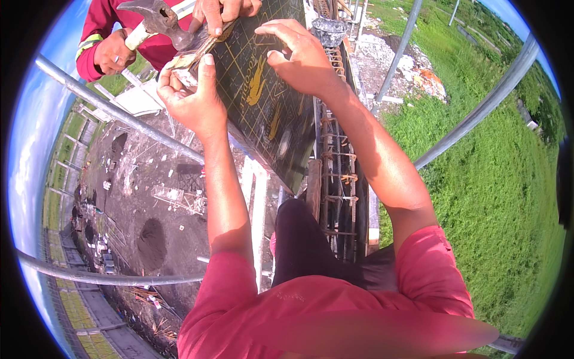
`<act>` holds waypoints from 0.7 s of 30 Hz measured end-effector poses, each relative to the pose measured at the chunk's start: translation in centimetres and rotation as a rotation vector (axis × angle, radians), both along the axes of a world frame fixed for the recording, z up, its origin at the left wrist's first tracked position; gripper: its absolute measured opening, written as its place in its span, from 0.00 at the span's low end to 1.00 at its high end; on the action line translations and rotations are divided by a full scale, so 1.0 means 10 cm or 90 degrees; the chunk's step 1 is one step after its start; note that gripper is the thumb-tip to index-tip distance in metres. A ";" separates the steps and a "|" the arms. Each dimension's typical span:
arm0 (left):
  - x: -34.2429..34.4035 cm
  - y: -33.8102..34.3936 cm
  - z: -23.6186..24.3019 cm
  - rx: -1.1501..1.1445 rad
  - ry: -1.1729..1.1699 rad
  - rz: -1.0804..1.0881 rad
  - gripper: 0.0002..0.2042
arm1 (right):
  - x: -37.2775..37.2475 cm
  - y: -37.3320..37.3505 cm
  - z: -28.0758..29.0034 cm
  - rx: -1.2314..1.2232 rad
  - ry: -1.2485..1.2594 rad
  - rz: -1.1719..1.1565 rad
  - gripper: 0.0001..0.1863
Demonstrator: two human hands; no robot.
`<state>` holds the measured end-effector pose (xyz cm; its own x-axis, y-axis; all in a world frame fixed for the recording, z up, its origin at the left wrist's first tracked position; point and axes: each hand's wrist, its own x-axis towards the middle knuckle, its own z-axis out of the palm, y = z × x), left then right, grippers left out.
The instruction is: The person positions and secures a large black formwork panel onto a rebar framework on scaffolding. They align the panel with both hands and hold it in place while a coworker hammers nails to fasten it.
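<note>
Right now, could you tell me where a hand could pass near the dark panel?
Free: the lower panel face below both hands. Crowded: the top-left corner, where the left hand, a co-worker's hand and hammer meet. The right hand holds the upper edge; the rebar cage flanks the right.

The co-worker at the far left is cut off by the top edge; only a red sleeve, two hands and part of the torso show. The hammer handle is mostly hidden in that person's fist. The board runs out past the top edge, and its near-left face is covered by the left hand. What the left fingers pinch at the board's edge is too small to tell. The rebar cage disappears behind the person's dark trouser leg. The ground far below is too small to read.
</note>
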<state>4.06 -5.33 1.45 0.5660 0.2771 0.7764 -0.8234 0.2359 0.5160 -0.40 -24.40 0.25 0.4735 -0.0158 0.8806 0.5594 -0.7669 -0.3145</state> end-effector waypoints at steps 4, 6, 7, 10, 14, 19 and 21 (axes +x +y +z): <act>-0.01 -0.01 -0.01 -0.005 0.012 -0.007 0.28 | 0.42 -0.61 0.20 -0.074 -0.076 -0.112 0.34; -0.03 -0.02 -0.02 -0.016 0.023 0.009 0.28 | 0.65 -0.86 0.37 -0.067 0.069 -0.096 0.32; -0.04 -0.02 -0.02 -0.014 0.023 0.007 0.28 | 0.82 -0.86 0.45 -0.083 0.045 -0.115 0.30; -0.09 -0.01 -0.01 -0.003 0.016 0.007 0.29 | 1.13 -0.84 0.79 -0.136 0.102 -0.154 0.25; -0.10 -0.01 0.01 0.027 0.012 0.016 0.31 | 1.14 -0.75 1.08 -0.194 0.091 -0.103 0.18; -0.17 0.07 0.13 0.086 0.030 0.017 0.32 | 0.89 -0.57 1.01 -0.234 0.262 -0.245 0.18; -0.21 0.14 0.27 0.221 -0.007 0.127 0.31 | 0.84 -0.49 0.97 -0.230 0.306 -0.285 0.21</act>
